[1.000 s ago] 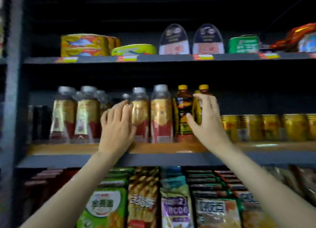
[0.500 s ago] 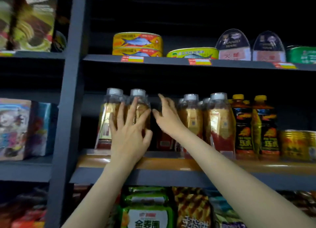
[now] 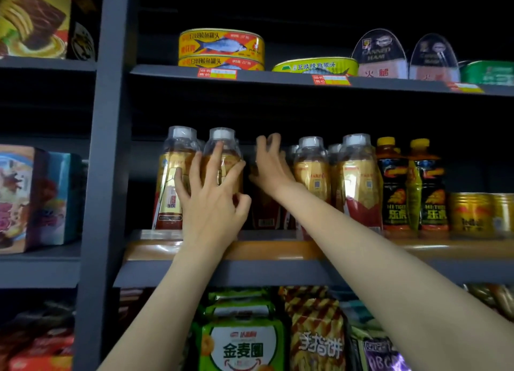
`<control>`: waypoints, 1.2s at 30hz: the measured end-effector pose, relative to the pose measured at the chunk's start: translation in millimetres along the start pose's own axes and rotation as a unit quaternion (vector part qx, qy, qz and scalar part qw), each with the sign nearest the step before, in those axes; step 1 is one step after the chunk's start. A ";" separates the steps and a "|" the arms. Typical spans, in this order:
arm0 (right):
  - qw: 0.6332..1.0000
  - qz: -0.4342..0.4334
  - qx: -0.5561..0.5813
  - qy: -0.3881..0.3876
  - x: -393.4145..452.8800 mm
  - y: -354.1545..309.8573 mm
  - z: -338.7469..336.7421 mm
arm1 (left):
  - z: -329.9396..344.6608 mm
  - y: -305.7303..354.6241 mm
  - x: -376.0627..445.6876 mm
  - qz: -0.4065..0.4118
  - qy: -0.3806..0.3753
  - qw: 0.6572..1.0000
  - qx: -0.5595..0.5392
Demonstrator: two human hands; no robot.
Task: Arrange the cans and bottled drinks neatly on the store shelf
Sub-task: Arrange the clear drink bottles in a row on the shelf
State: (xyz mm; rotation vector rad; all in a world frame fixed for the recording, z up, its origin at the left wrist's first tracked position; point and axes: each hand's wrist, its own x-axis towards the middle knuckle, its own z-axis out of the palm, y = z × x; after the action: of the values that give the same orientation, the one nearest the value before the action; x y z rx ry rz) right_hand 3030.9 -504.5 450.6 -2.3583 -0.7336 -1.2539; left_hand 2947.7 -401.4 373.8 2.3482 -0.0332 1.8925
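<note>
Between two tea-bottle groups, right hand [image 3: 271, 167] reaches with unclear fingers; left hand's [image 3: 214, 201] spread fingers press a bottle [image 3: 222, 159].

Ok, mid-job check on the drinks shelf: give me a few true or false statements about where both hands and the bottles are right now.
1. The left hand rests spread on the second clear bottle from the left. True.
2. The right hand holds a yellow-capped dark bottle. False: it reaches into the gap between the clear bottles, well left of the dark ones.
3. Gold cans stand right of the dark bottles. True.
4. The stacked fish tins share the drinks' shelf. False: they sit on the shelf above.
5. All front-row clear bottles stand touching. False: a dark gap splits them.
</note>
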 end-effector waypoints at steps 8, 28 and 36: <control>0.998 -0.008 0.062 -0.022 -25.5 -8.7 -25.6 | -1.7 2.0 0.4 -0.002 -0.004 1.000 -0.001; 0.797 0.111 0.544 0.235 -135.3 40.6 -164.7 | -42.6 49.5 -37.1 -0.024 -0.097 0.925 -0.367; 0.668 0.258 0.680 0.158 -145.0 48.8 -158.8 | -69.8 88.8 -27.4 -0.069 -0.117 0.788 -0.600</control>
State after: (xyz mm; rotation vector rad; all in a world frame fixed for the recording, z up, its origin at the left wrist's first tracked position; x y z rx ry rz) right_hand 2889.3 -668.6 410.1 -0.9073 -0.4865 -0.4320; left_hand 2865.4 -483.4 369.1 1.5311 -0.7987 0.9250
